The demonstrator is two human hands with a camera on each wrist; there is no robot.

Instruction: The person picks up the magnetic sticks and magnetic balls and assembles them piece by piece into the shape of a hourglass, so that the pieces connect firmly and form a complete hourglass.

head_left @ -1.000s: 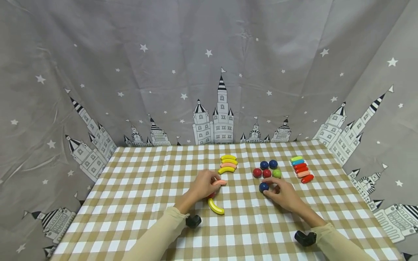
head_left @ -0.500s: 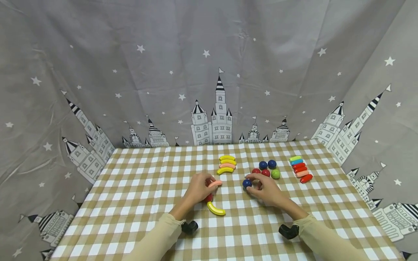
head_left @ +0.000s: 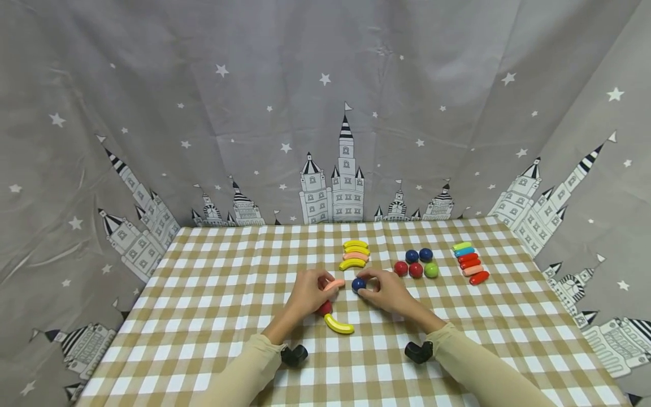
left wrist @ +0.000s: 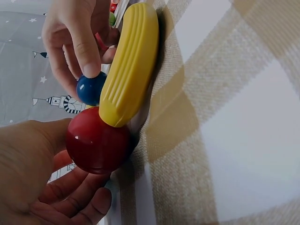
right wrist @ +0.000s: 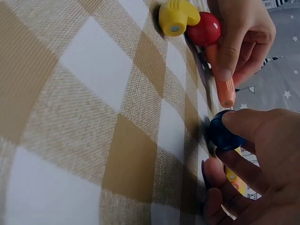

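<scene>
The left hand [head_left: 308, 293] pinches an orange stick [head_left: 334, 284] in its fingers, the right hand [head_left: 387, 291] a blue ball [head_left: 358, 285]; a curved yellow piece [head_left: 339, 325] lies nearer the bench's front edge [head_left: 351, 390].

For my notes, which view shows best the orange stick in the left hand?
The right wrist view: the stick looks large, tip clear. Head shows it small, partly covered by the left hand; left wrist, not recognisably.

Head view: wide, near side of counter [head_left: 178, 316], facing far edge [head_left: 290, 227], downward. Wrist views: close, low, tilted; both share blue ball [left wrist: 91, 89], red ball [left wrist: 97, 143].
</scene>
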